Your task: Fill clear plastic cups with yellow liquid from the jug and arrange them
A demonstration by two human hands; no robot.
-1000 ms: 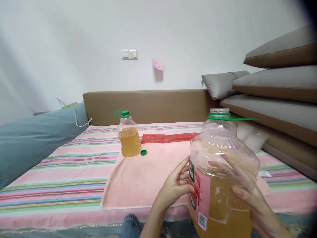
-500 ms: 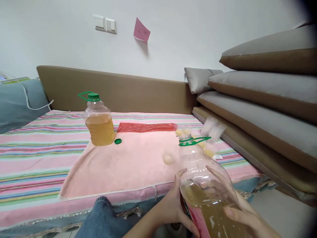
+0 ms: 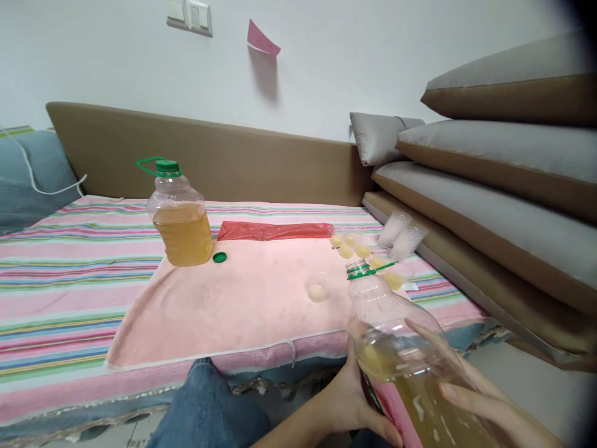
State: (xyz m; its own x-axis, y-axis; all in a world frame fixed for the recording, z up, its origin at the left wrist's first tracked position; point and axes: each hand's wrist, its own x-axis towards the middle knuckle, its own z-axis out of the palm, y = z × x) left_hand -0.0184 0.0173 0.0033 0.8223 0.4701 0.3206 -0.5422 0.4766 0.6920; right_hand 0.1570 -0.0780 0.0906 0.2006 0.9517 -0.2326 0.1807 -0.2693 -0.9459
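Between my two hands is a large clear plastic bottle (image 3: 410,361) with yellowish liquid, uncapped, its neck tilted to the left above the bed's front edge. My left hand (image 3: 357,395) grips its left side near the label. On the right side my right hand (image 3: 471,379) is wrapped round the bottle with fingers spread. Just beyond the neck, a clear cup (image 3: 318,288) stands alone on the pink towel (image 3: 242,298). Several cups with yellow liquid (image 3: 362,250) are grouped behind the bottle, partly hidden by it.
A capped second bottle (image 3: 184,233) stands at the left, with a loose green cap (image 3: 219,257) beside it. A folded red plastic bag (image 3: 275,231) lies at the back. Stacked clear cups (image 3: 408,241) lie on the right, near piled grey cushions (image 3: 494,149).
The held bottle has shifted slightly right and leans further left. Both hands have moved with it. The view has tipped a little downward.
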